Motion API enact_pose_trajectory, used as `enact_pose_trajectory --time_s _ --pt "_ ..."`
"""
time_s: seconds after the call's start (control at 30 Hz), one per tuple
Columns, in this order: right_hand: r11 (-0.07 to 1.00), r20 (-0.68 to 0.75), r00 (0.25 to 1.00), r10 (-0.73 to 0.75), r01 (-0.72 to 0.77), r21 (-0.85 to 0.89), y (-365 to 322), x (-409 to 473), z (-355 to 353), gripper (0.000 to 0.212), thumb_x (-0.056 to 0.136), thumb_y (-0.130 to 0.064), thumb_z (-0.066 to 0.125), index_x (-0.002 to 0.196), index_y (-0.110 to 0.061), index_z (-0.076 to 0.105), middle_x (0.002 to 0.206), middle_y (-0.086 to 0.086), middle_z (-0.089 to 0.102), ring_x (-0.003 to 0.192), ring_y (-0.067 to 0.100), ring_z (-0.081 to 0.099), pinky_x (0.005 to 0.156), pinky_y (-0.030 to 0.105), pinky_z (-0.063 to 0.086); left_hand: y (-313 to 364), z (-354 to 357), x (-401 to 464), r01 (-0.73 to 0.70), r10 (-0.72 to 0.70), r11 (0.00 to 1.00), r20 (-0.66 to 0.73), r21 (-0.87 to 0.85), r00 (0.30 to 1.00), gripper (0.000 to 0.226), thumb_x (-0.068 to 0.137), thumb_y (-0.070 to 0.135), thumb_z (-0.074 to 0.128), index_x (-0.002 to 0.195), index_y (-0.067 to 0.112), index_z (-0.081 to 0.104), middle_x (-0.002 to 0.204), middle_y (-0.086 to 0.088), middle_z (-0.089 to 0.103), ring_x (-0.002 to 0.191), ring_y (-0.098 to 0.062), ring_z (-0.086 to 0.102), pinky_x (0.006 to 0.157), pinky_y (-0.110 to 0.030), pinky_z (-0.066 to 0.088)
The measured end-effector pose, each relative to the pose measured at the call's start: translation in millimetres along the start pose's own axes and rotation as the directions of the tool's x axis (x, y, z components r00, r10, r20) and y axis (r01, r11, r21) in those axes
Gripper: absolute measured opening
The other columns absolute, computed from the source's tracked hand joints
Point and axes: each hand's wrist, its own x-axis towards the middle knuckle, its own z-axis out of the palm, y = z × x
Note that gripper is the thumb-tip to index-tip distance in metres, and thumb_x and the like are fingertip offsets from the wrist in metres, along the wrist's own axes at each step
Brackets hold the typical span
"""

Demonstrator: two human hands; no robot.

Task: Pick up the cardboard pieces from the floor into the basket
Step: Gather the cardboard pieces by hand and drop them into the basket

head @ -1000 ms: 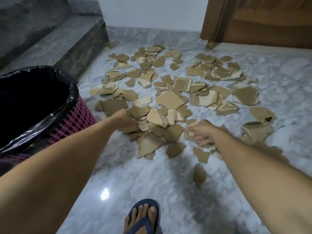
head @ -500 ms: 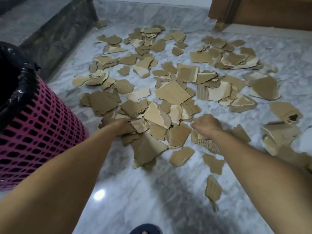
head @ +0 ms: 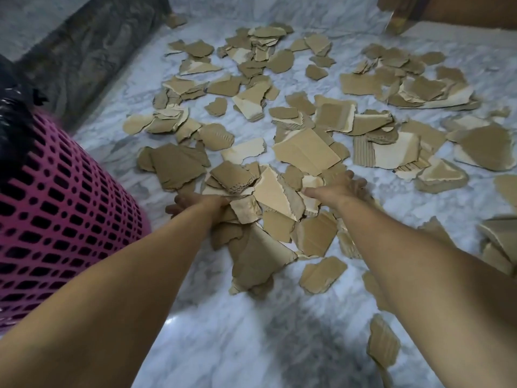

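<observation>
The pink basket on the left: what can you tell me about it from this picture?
The pink basket stands on the marble floor at the left edge, only partly in frame. Its wall looks like plastic, a lattice of small rectangular holes. A black bag liner is draped over its rim. Its inside cannot be seen. It stands just left of the left hand, not touching it; the nearest cardboard pieces lie apart from its wall.

Dim indoor light, glare spot on the marble floor (head: pixel 170 322), soft blur, wide-angle edge distortion

Tan-brown cardboard pieces (head: pixel 306 151) cover a grey-veined white marble floor (head: pixel 251 331); at left, a pink lattice basket (head: pixel 61 219) with black liner (head: pixel 14 130).
</observation>
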Motion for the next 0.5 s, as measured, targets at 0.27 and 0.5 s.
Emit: enact_pose_trajectory --time_s 0.27,0.5 --pt "0.956 0.173 0.985 -0.018 -0.034 0.291 -6.7 -1.3 3.9 0.103 0.061 -0.027 0.093 0.139 -0.001 0.03 0.137 0.014 0.05 0.124 0.031 0.053 0.098 0.037 0.049 8.0 -51.9 -46.4 0.013 0.027 0.986 0.238 -0.167 0.971 0.082 0.041 0.031 0.099 0.102 0.005 0.051 0.102 -0.008 0.059 0.096 -0.017 0.057 0.088 -0.03 0.051" --pt "0.793 0.355 0.93 -0.094 -0.146 0.592 -5.2 -16.4 14.9 0.056 0.076 -0.004 0.078 0.125 -0.012 0.054 0.118 0.004 0.062 0.109 0.024 0.06 0.076 0.039 0.056 5.8 -59.9 -60.6 -0.036 0.085 0.972 0.203 -0.234 0.976 0.059 0.061 0.007 0.086 0.111 -0.004 0.057 0.109 -0.009 0.064 0.099 -0.028 0.061 0.09 -0.043 0.055"
